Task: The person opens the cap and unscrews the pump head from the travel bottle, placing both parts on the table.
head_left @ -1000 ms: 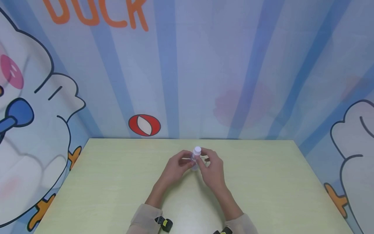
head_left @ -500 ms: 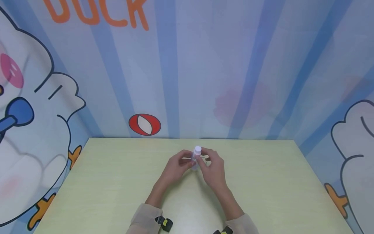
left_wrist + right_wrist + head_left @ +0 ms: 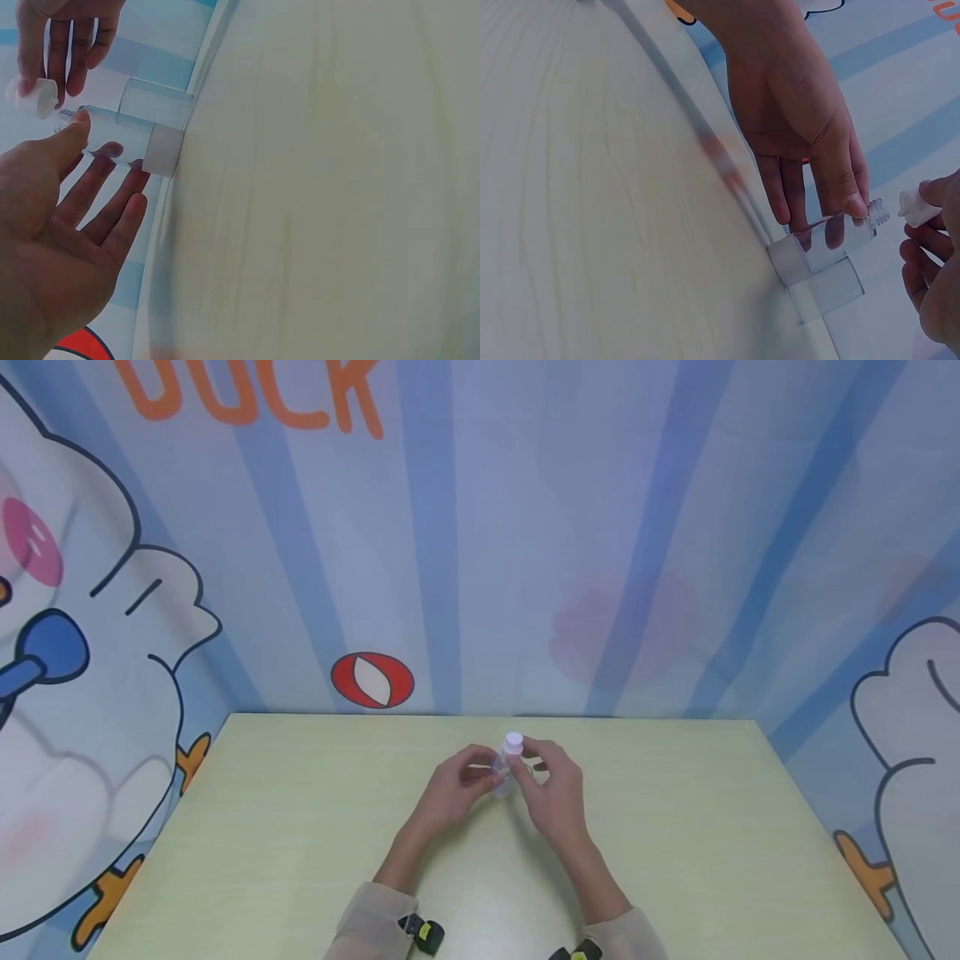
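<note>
A small clear bottle (image 3: 124, 141) with a whitish lower band stands on the table, its threaded neck (image 3: 879, 213) bare. My left hand (image 3: 448, 792) pinches it near the neck between thumb and fingers. Held by the thumb and fingers of my right hand (image 3: 557, 792) is a white screw cap (image 3: 513, 743), just apart from the bottle's mouth. A small nub shows under the cap (image 3: 915, 208) in the right wrist view. Close beside the bottle stands a clear open-looking cylinder (image 3: 829, 289), perhaps a cover; the hands mostly hide it in the head view.
The pale wooden table (image 3: 300, 827) ends just behind the bottle at a blue striped cloth backdrop (image 3: 510, 568) with duck drawings. Similar printed walls flank both sides. Small black devices (image 3: 423, 933) sit at the wrists.
My right hand has shifted slightly right, and the white cap has risen a little up and to the right, off the bottle. The left hand stays in place.
</note>
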`<state>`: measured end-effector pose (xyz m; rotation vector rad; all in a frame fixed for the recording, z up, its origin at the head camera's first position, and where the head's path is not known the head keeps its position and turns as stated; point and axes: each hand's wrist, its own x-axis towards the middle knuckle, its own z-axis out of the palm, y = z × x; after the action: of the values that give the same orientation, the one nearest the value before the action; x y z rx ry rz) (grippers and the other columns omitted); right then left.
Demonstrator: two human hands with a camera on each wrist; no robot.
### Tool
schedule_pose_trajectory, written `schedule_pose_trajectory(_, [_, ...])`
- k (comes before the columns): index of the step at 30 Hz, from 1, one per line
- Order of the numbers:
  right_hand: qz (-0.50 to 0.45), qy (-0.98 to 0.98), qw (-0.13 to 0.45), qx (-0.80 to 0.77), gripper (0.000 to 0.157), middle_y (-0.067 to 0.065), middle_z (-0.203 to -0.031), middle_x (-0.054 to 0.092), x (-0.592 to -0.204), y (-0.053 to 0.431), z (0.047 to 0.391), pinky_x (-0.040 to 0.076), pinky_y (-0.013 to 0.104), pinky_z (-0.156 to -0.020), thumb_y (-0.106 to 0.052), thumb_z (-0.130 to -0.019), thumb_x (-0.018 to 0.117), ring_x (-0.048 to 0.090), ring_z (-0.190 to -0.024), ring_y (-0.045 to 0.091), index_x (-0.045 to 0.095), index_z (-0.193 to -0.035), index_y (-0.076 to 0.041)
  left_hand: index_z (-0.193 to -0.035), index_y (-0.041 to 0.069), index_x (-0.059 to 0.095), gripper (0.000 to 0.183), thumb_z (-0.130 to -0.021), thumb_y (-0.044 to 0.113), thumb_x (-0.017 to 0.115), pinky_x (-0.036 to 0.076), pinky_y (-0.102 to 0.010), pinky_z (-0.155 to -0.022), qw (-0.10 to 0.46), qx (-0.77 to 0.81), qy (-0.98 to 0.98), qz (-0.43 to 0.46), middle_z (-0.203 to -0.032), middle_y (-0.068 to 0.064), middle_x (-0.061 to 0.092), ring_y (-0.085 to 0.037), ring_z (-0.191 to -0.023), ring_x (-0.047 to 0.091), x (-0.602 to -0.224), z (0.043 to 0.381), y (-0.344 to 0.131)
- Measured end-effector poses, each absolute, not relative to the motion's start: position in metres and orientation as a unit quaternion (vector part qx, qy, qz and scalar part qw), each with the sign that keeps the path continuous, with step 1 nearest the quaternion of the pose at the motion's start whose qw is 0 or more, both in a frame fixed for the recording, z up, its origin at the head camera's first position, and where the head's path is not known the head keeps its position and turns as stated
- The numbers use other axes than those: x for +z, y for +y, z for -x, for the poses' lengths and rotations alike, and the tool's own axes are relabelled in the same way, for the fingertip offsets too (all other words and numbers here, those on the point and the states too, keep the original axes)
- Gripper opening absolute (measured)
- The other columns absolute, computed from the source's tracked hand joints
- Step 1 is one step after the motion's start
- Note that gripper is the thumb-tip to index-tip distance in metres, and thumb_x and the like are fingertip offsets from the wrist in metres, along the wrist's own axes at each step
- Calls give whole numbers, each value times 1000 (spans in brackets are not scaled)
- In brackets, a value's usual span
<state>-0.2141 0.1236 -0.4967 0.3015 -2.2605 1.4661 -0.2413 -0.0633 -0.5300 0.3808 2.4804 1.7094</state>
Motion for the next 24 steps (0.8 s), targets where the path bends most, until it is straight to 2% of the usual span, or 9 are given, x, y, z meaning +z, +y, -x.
schedule_pose_trajectory(11, [-109, -811, 224, 529, 26, 6, -109, 76, -494, 127, 214, 61, 53, -88, -16, -98, 79, 70, -104, 26, 75, -122, -7, -130, 25, 66, 31, -101, 31, 75, 58, -41, -104, 44, 564, 814, -134, -135, -1, 69, -24, -124, 69, -530, 241, -64])
schedule_pose_trajectory(24, [-92, -798, 224, 552, 25, 4, -108, 77, -494, 135, 219, 59, 53, -90, -21, -97, 81, 70, -103, 21, 76, -118, -9, -130, 26, 67, 30, -102, 28, 75, 59, -41, -103, 45, 566, 813, -129, -134, 0, 69, -24, -124, 69, -530, 241, -64])
